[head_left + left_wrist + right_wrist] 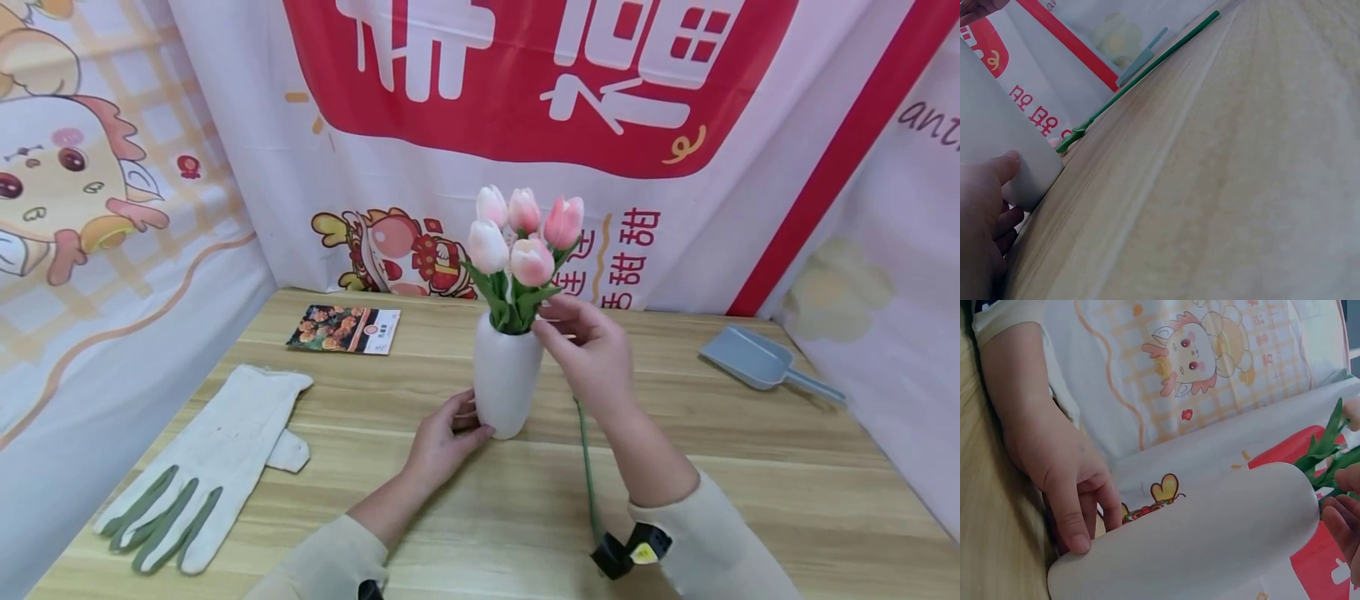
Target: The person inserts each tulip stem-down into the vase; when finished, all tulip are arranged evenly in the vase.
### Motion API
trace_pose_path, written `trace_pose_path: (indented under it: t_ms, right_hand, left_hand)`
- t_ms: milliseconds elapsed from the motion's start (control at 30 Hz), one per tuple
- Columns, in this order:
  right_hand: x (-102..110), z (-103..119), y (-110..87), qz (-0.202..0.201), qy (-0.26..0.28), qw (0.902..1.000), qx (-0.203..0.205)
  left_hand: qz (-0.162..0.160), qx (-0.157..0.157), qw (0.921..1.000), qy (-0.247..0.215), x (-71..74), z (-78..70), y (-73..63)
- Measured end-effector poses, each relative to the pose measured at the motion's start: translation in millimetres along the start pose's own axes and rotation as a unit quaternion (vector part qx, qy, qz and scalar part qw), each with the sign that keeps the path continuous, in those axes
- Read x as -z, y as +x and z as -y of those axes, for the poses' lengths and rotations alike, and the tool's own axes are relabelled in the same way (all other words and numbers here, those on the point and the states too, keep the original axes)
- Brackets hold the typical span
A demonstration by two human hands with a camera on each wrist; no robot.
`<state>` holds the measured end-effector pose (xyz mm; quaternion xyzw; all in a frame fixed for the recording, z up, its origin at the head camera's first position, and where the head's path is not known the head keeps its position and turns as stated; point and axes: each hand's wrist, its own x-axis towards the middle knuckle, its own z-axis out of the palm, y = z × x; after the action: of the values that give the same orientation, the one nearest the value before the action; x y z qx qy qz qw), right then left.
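Note:
Several white and pink tulips stand in a white vase, which is upright on the table. Low on the vase's left side, my left hand grips it with the thumb in front and the fingers curled behind. My right hand is at the rim, thumb and fingertips pinching a tulip by its green leaves. Another tulip lies on the table right of the vase; its green stem runs toward me, and its bloom is hidden behind my right hand in the head view.
A white glove with green-edged fingers lies on the left. Behind it is a flower-printed seed packet. A blue-grey scoop rests at the back right. Printed cloth hangs along the table's back and sides.

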<state>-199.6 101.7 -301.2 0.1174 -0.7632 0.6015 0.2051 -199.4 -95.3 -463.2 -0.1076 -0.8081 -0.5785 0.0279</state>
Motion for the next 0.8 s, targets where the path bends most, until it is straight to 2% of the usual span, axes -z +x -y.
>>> trace_pose_path:
  t_ms: [133,300,533,667,800]
  right_hand:
    - [14,-11,-3.0,-0.023,0.017,0.9992,-0.030]
    - [31,-32,-9.2,-0.018,-0.024,0.9948,-0.097]
    - [47,-71,-24.3,0.031,-0.111,0.9800,-0.162]
    - [52,-98,-34.1,0.065,-0.144,0.9704,-0.183]
    - [55,-115,-43.7,0.096,-0.171,0.9590,-0.205]
  left_hand:
    - [0.000,0.008,1.0000,0.000,-0.4,-1.8,-0.8]
    - [-0.007,0.016,0.9999,0.000,-0.9,-2.2,-0.8]
    - [-0.007,0.023,0.9997,0.001,-0.4,-3.5,-1.5]
    - [-0.006,0.024,0.9997,0.001,-0.4,-4.1,-1.8]
    - [-0.007,0.023,0.9997,0.002,-0.7,-4.6,-2.1]
